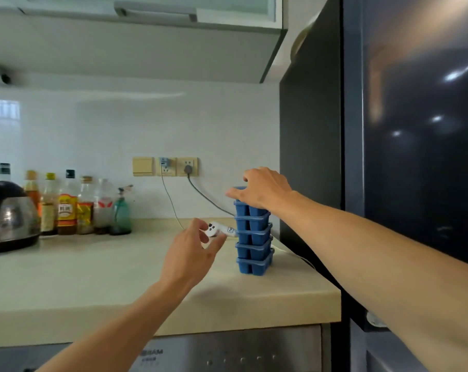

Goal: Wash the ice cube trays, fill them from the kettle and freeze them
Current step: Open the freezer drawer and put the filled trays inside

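Note:
A tall stack of several blue ice cube trays (253, 237) stands on the beige counter (98, 280), close to its right end beside the dark fridge. My right hand (262, 190) rests on top of the stack, fingers curled over the uppermost tray. My left hand (192, 251) hovers just left of the stack at mid height, fingers apart and holding nothing. A small white gadget with black dots (214, 229) lies on the counter right behind those fingers. The black and steel kettle (10, 218) sits at the far left.
Several sauce bottles (66, 205) line the wall next to the kettle. Wall sockets (173, 166) feed two cables down to the counter behind the stack. The dark fridge (388, 157) fills the right side. A steel appliance front (227, 353) sits under the counter.

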{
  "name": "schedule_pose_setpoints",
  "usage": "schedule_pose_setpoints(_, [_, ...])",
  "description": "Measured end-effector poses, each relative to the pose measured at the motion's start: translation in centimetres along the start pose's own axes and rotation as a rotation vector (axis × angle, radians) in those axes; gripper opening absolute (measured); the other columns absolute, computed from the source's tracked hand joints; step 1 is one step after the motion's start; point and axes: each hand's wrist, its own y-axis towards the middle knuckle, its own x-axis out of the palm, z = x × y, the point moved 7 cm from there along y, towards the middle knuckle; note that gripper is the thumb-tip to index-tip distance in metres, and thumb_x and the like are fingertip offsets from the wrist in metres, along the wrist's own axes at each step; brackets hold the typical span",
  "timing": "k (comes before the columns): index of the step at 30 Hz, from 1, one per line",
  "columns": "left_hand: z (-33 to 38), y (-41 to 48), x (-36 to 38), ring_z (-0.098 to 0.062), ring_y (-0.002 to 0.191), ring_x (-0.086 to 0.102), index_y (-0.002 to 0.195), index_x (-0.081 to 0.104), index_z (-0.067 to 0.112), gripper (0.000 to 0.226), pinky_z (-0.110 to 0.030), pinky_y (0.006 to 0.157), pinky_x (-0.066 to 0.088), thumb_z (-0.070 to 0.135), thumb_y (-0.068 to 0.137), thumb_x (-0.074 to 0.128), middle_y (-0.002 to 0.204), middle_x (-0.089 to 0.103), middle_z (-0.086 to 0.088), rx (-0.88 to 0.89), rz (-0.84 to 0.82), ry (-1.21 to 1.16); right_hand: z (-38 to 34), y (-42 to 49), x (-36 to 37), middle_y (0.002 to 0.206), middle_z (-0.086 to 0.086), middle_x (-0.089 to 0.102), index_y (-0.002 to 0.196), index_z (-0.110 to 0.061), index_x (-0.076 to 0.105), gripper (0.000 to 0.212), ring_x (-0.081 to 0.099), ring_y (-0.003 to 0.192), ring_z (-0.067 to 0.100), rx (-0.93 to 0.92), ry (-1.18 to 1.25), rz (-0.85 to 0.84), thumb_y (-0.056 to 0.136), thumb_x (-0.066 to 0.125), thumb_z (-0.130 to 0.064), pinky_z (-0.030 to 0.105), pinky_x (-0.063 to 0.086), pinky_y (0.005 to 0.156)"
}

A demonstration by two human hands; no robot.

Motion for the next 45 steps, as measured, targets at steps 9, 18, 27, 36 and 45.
schedule_pose_setpoints(9, [4.1,2.4,2.6,-0.020,0.111,0.061,0.138,0.043,0.025,0.061,-0.040,0.089,0.054,0.060,0.091,0.061,0.141,0.048,0.002,0.072,-0.042,-0.018,3.8,-2.6,-1.0,0.063,-0.001,0.050,0.059,-0.014,0.045,0.039,0.043,0.056,0.017,0.064,0.321,0.168,0.085,0.063,-0.038,0.030,0.031,0.049])
schedule_pose_setpoints(18, [9.1,4.7,6.0,-0.023,0.112,0.060,0.138,0.054,0.022,0.051,-0.034,0.089,0.049,0.049,0.095,0.062,0.142,0.050,-0.003,0.149,-0.053,0.009,8.8,-8.0,-3.8,0.084,-0.004,0.055,0.079,-0.020,0.062,0.025,0.052,0.071,0.013,-0.020,0.279,0.255,0.087,0.058,-0.043,0.025,0.035,0.058])
schedule_pose_setpoints(27, [12.7,2.7,5.0,-0.011,0.090,0.055,0.115,0.073,0.017,0.027,-0.023,0.081,0.042,0.031,0.091,0.073,0.117,0.065,0.000,0.243,0.103,-0.206,13.2,-15.8,-6.2,0.104,-0.003,0.062,0.109,-0.014,0.069,0.026,0.060,0.089,0.011,-0.012,0.346,0.348,0.090,0.069,-0.032,0.016,0.049,0.069])
schedule_pose_setpoints(36, [21.0,-8.2,8.3,0.003,0.103,0.055,0.117,0.073,0.018,0.032,-0.007,0.094,0.043,0.035,0.090,0.074,0.119,0.064,0.012,0.471,-0.019,-0.407,20.2,-29.0,-7.6,0.098,-0.006,0.065,0.101,-0.009,0.071,0.029,0.062,0.086,0.014,0.113,0.263,0.364,0.080,0.065,-0.029,0.024,0.053,0.073])
schedule_pose_setpoints(45, [25.5,-18.5,18.8,-0.003,0.094,0.064,0.114,0.072,0.023,0.031,-0.028,0.088,0.056,0.043,0.089,0.073,0.111,0.069,0.013,0.574,-0.354,-0.409,32.3,-39.2,-2.3,0.089,-0.012,0.058,0.093,-0.024,0.065,0.012,0.057,0.078,0.009,0.431,0.160,0.180,0.085,0.074,-0.021,0.020,0.041,0.066])
